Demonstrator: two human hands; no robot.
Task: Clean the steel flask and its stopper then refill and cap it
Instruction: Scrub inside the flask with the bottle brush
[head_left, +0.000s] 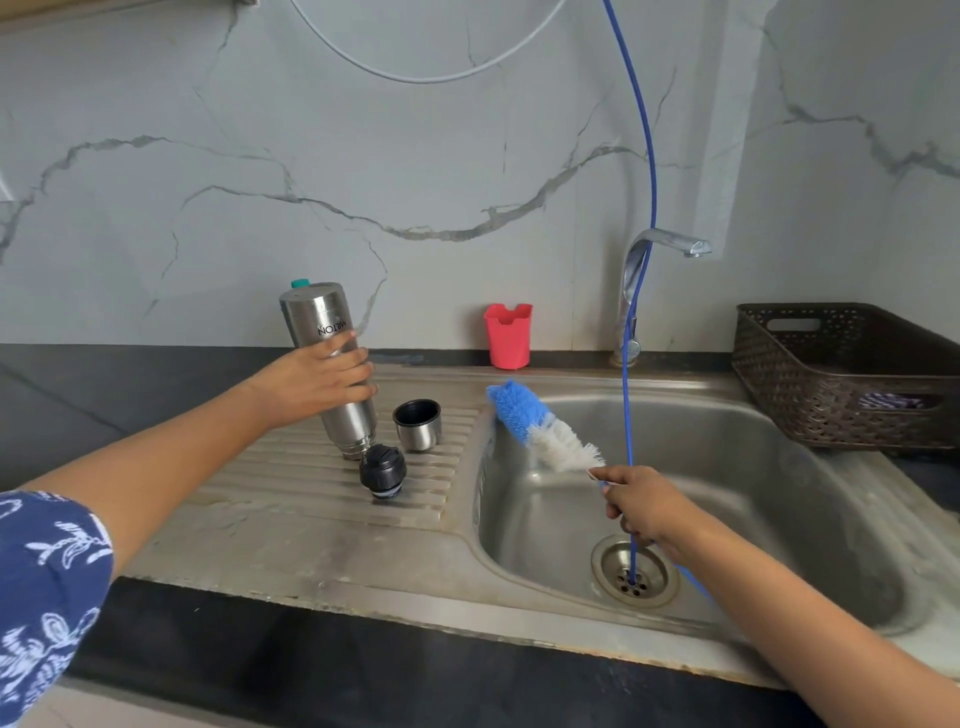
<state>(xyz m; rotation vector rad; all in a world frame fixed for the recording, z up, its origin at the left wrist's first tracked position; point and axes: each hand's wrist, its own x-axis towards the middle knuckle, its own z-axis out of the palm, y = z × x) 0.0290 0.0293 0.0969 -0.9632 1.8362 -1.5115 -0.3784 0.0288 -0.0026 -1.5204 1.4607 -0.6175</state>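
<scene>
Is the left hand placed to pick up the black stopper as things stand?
Likely not yet: the left hand grips the upturned flask. The stopper lies uncovered beside its mouth, so nothing else blocks it.

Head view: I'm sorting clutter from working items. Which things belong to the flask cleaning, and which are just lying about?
Job in hand: steel flask, inverted in the left hand; black stopper; steel cup; bottle brush, in the right hand; tap; sink.

Lying about: red holder; brown basket; blue hose; white cable.
</scene>
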